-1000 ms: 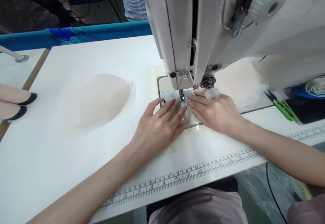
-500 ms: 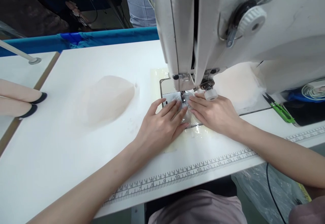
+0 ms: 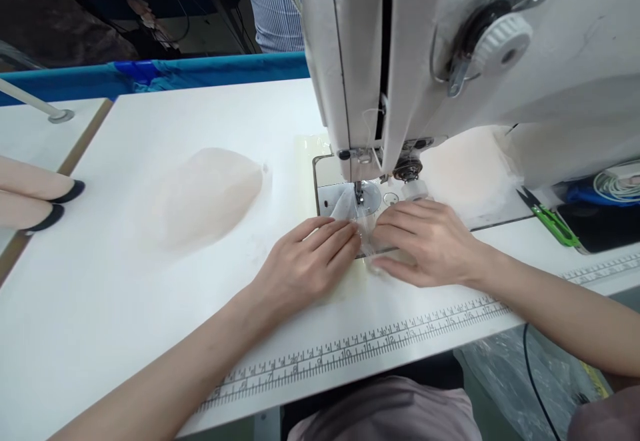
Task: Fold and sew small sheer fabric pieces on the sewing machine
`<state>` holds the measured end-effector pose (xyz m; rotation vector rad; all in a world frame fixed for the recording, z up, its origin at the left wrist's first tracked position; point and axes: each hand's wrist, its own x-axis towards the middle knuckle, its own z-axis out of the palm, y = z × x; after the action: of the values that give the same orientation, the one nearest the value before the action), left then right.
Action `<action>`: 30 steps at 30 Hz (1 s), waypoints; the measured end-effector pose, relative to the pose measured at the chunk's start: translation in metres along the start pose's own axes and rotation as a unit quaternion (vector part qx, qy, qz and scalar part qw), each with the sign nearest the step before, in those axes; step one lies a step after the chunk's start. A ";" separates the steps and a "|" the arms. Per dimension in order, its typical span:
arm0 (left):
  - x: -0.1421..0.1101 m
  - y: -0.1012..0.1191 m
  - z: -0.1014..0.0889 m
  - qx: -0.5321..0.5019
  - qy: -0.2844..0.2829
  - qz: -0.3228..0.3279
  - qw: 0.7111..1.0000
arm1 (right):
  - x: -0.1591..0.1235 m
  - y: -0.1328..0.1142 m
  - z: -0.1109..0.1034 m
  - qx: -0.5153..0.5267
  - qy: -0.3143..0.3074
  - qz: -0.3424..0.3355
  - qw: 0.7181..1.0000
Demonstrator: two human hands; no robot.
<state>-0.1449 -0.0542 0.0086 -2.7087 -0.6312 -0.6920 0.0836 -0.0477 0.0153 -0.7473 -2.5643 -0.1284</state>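
Observation:
A thin strip of sheer whitish fabric [image 3: 344, 205] runs under the presser foot [image 3: 359, 193] of the sewing machine [image 3: 350, 67]. Just in front and to the left of the foot, my left hand [image 3: 310, 261] presses its fingers together on the fabric's near part. To the right, my right hand [image 3: 430, 241] has curled fingers at the fabric's other edge, the thumb lower and a little apart. How the fingertips grip the fabric is partly hidden. Beneath lies the metal needle plate [image 3: 326, 173].
Another sheer beige piece [image 3: 215, 194] lies on the white table [image 3: 150, 334] at left. Green-handled thread snips [image 3: 553, 224] and a dark phone-like slab [image 3: 605, 224] are at right. A ruler tape [image 3: 345, 354] follows the front edge. A person in a striped garment [image 3: 277, 14] is behind.
Both hands have drawn back toward the front edge, away from the foot. The left fingers have come together from a spread; the fabric now shows standing in folds at the foot.

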 end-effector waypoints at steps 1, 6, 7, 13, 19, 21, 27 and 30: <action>0.000 0.000 0.001 -0.010 0.006 -0.014 1.000 | -0.001 0.000 -0.001 0.015 -0.007 0.000 1.000; 0.003 0.004 0.003 -0.060 0.016 -0.075 0.995 | 0.000 -0.001 0.000 -0.034 -0.022 0.016 0.999; 0.004 0.005 0.003 -0.054 0.011 -0.072 0.996 | 0.001 -0.001 0.001 -0.054 -0.014 0.010 0.998; 0.001 0.010 0.001 0.010 -0.044 -0.058 0.997 | -0.001 -0.004 0.002 -0.072 0.038 -0.039 0.996; -0.003 0.009 0.005 0.017 -0.039 -0.042 0.998 | 0.000 -0.008 0.005 -0.056 0.039 -0.043 0.997; -0.003 0.009 0.005 0.011 -0.033 -0.047 0.998 | 0.001 -0.008 0.005 -0.053 0.040 -0.042 0.997; -0.004 0.011 0.003 0.033 -0.049 -0.042 0.997 | -0.001 -0.008 0.003 -0.035 0.044 -0.044 0.997; -0.005 0.011 0.003 0.043 -0.058 -0.037 0.997 | -0.001 -0.008 0.003 -0.033 0.044 -0.043 0.998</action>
<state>-0.1424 -0.0643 0.0023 -2.6725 -0.7744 -0.5165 0.0787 -0.0547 0.0127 -0.6402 -2.5202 -0.2695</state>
